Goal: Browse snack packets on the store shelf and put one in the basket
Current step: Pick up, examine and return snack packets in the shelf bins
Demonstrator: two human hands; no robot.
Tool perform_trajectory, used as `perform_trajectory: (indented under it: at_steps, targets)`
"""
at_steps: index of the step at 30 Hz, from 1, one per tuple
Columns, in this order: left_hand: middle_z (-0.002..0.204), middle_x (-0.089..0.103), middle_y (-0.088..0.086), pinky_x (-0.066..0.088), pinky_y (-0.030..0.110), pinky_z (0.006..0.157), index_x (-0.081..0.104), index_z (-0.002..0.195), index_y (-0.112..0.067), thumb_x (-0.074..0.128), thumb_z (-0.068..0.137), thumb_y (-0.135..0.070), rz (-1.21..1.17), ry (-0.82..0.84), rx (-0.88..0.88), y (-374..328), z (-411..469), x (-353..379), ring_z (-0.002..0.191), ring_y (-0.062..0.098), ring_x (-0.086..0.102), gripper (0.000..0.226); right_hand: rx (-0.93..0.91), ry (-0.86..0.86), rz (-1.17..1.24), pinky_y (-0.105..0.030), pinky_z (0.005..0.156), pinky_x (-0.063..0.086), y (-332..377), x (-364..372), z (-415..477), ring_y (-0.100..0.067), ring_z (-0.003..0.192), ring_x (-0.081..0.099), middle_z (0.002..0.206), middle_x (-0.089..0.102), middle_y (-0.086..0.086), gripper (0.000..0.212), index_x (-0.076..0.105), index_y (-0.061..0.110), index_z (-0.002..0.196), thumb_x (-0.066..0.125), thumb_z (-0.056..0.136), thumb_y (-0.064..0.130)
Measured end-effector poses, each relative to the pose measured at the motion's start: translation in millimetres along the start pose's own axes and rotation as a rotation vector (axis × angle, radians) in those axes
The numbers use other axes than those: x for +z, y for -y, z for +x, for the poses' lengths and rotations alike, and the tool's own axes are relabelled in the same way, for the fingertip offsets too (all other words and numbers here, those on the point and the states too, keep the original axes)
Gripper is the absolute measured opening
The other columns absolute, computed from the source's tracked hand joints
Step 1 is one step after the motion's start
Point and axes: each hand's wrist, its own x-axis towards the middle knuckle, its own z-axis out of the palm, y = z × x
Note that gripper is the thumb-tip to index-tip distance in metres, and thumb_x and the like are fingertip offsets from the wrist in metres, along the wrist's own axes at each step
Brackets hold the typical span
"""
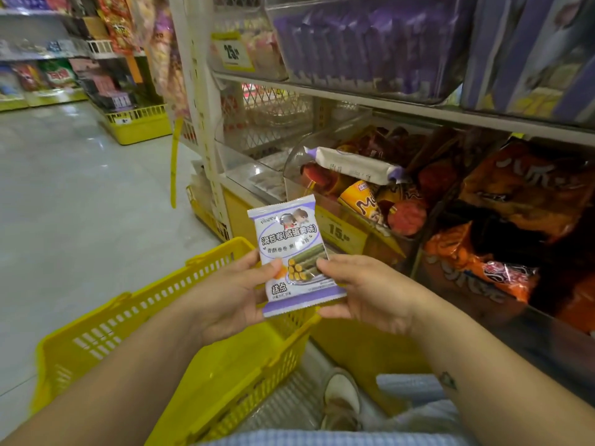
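Both forearms reach in from the bottom edge and meet over the yellow basket [96, 333]. The left hand [225, 294] pinches the lower left side of the snack packet [289, 239], with its thumb laid on the front. The right hand [370, 291] pinches the lower right edge, thumb tip on the print. The packet is white with purple borders. It stands upright, its top leaning slightly left, held in the air above the basket's far corner and in front of the shelf [418, 111].

The other fingers of both hands sit behind the packet and cannot be seen. The arms cover much of the basket's right side. 1 matching packet [354, 165] lies across the top of a clear bin [299, 175] of mixed snacks. The purple packs [354, 37] on the upper shelf are blurred. A price tag [339, 231] reads 15, but its small print is unreadable.
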Motion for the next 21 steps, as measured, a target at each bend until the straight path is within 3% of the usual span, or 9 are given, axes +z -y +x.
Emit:
perform_trajectory:
  at_steps: [4,6,8,11,14,16,19,21]
  targets:
    - [0.107,0.073,0.007,0.057,0.028,0.055,0.061,0.122,-0.021,0.063,0.079,-0.021,0.044,-0.036,-0.049,-3,-5,1,0.078,0.017,0.072,0.043,0.001,0.024,-0.015,-0.017,0.049,0.053,2,2,-1,-0.014,0.059,0.070,0.081,0.074,-0.008,0.037,0.060,0.005,0.114,0.059,0.084,0.027]
    - [0.103,0.075,-0.001,0.057,0.031,0.062,0.057,0.127,-0.027,0.060,0.088,-0.023,0.222,-0.101,-0.013,-1,-5,3,0.085,0.014,0.072,0.039,-0.043,-0.026,-0.097,-0.017,0.049,0.052,1,3,0,-0.013,0.057,0.069,0.084,0.074,-0.008,0.025,0.061,0.008,0.111,0.057,0.090,0.023]
    - [0.096,0.074,-0.014,0.051,0.034,0.075,0.043,0.139,-0.035,0.059,0.091,-0.029,0.441,-0.229,0.088,3,-4,5,0.094,0.008,0.067,0.051,-0.162,-0.132,-0.288,-0.018,0.048,0.052,-3,8,1,-0.014,0.056,0.068,0.091,0.073,-0.009,0.021,0.062,0.009,0.112,0.057,0.094,0.018]
    - [0.092,0.070,-0.028,0.046,0.039,0.086,0.021,0.145,-0.044,0.062,0.076,-0.046,0.340,-0.162,0.161,10,-4,12,0.097,0.000,0.064,0.080,-0.399,-0.221,-0.525,-0.025,0.052,0.053,-15,18,2,-0.013,0.060,0.067,0.103,0.069,-0.005,0.029,0.062,0.020,0.116,0.068,0.087,0.016]
    - [0.103,0.071,-0.001,0.057,0.036,0.070,0.038,0.143,-0.018,0.060,0.078,-0.035,0.121,-0.093,0.197,13,-4,14,0.091,0.012,0.069,0.071,-0.501,-0.164,-0.740,-0.025,0.061,0.048,-26,26,4,-0.010,0.062,0.058,0.107,0.061,0.003,0.038,0.061,0.031,0.119,0.072,0.084,0.021]
    - [0.109,0.069,0.012,0.059,0.038,0.073,0.046,0.136,-0.010,0.056,0.082,-0.027,0.010,-0.068,0.202,10,-5,12,0.097,0.023,0.069,0.058,-0.531,-0.163,-0.758,-0.016,0.071,0.043,-25,27,4,0.002,0.070,0.051,0.106,0.056,0.006,0.036,0.060,0.033,0.120,0.068,0.087,0.022]
    - [0.122,0.066,0.016,0.058,0.042,0.080,0.049,0.133,-0.010,0.050,0.088,-0.021,-0.058,0.009,0.204,8,-6,12,0.109,0.031,0.065,0.046,-0.557,-0.284,-0.711,-0.016,0.081,0.044,-18,23,4,0.005,0.095,0.052,0.118,0.052,0.009,0.037,0.056,0.032,0.122,0.065,0.089,0.018]
    - [0.125,0.064,0.016,0.058,0.043,0.082,0.048,0.135,-0.010,0.048,0.090,-0.018,-0.073,0.037,0.201,9,-5,12,0.112,0.033,0.064,0.046,-0.497,-0.351,-0.544,-0.023,0.079,0.053,-13,20,4,-0.007,0.100,0.059,0.124,0.055,0.005,0.045,0.049,0.028,0.130,0.064,0.089,0.014]
